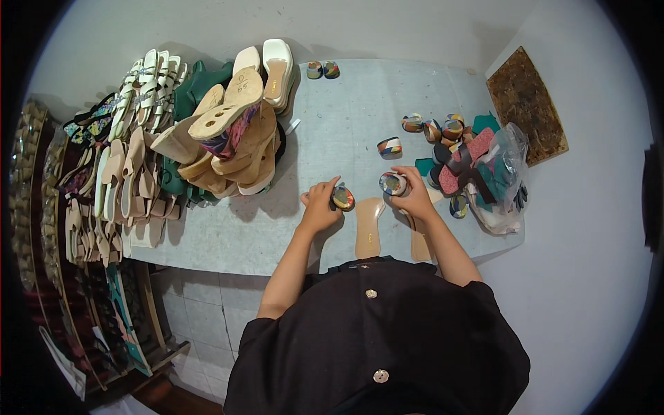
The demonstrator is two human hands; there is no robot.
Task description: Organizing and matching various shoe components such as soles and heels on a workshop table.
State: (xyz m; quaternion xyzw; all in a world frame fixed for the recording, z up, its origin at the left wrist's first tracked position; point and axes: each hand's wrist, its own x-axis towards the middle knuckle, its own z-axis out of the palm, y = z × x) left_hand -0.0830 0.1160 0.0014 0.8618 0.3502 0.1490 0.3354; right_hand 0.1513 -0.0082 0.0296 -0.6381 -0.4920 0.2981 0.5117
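Note:
My left hand (pixel 320 207) has its fingers closed around a multicoloured patterned shoe heel (pixel 343 198), just above the worktable. Opposite it, my right hand (pixel 416 199) grips a second patterned shoe heel (pixel 392 183) with a pale side, its round end facing up. Between my forearms lies a tan insole (pixel 369 232) with small gold print. Another tan insole (pixel 421 242) rests under my right wrist, partly hidden by it. Just beyond my right hand, one more patterned heel (pixel 390 147) stands on the table.
Several patterned heels (pixel 453 128) cluster at the right, beside a clear plastic bag (pixel 510 187) and pink and dark straps (pixel 477 145). Two small heels (pixel 323 70) sit at the far edge. Wooden-looking shoe soles (pixel 238 104) and sandals (pixel 124 173) pile at the left of the pale worktable (pixel 332 131).

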